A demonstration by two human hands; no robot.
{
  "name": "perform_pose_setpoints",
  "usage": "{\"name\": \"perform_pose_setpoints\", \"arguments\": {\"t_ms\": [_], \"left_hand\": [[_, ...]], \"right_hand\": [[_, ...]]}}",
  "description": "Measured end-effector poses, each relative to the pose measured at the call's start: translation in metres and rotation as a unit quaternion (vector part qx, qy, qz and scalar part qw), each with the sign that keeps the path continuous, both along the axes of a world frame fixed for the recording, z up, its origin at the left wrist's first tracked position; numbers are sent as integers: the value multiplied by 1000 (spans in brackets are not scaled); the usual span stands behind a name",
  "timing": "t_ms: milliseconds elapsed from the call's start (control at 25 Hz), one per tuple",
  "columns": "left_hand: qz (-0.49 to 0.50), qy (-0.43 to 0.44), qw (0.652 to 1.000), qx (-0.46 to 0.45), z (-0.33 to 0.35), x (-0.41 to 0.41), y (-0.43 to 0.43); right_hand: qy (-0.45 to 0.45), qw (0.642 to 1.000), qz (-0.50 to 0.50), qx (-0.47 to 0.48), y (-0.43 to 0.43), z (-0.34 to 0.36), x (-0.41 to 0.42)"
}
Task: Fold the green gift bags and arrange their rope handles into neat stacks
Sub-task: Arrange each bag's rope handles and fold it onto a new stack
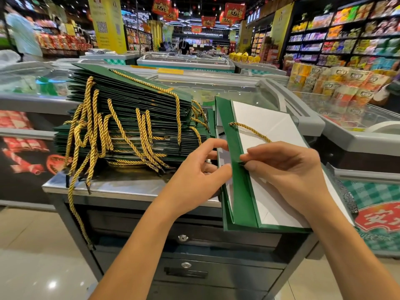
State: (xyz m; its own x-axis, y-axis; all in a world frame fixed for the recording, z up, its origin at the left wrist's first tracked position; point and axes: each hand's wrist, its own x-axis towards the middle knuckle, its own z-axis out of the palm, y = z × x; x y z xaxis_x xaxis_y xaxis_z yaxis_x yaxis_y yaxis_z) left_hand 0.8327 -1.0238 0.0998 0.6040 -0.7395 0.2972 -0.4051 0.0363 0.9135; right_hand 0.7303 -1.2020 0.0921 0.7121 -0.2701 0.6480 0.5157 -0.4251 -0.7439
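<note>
at the bottom of the frame, a grey metal bench [121,189] with two keyhole drawers [183,237] carries everything. both forearms reach up from the lower edge, wrists bent in toward each other. the left hand [194,178], fingers curled, grips the left edge of a green gift bag [240,198] that lies at centre right with its white inside showing. the right hand [287,169] pinches the bag's green rim between thumb and forefinger, where the gold rope handle [251,129] ends. just left of the hands, a tall stack of folded bags [134,105] crowds the bench, its loose ropes [91,135] dangling over the front edge. beyond stand freezer chests [186,61], and snack shelves [346,35] fill the upper right.
</note>
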Motion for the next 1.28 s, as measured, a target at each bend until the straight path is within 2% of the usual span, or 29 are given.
{"name": "perform_pose_setpoints", "arguments": {"t_ms": [200, 280, 400, 520, 760, 960, 1040, 1160, 1280], "left_hand": [[-11, -19, 999, 27, 0, 1, 1], [-7, -17, 999, 26, -2, 3, 1], [-6, -24, 999, 20, -5, 3, -1], [5, -22, 1000, 3, -6, 4, 0], [1, 33, 999, 4, -10, 8, -2], [36, 14, 999, 3, -13, 7, -6], [58, 67, 996, -33, -9, 6, -4], [59, 197, 974, -96, -4, 6, -1], [59, 205, 971, -109, -3, 8, -1]], "right_hand": [[-10, 1000, 13, 8, -1, 1, 3], [-9, 998, -6, -64, -2, 0, 4], [14, 974, -47, -221, -2, -4, 6], [33, 959, -51, -276, -3, -6, 7], [43, 947, -73, -310, 1, -6, 8], [44, 942, -88, -322, 3, -6, 8], [47, 943, -91, -317, 4, -6, 7], [51, 946, -91, -309, 6, -6, 6], [64, 947, -87, -301, 5, -6, 6]]}}
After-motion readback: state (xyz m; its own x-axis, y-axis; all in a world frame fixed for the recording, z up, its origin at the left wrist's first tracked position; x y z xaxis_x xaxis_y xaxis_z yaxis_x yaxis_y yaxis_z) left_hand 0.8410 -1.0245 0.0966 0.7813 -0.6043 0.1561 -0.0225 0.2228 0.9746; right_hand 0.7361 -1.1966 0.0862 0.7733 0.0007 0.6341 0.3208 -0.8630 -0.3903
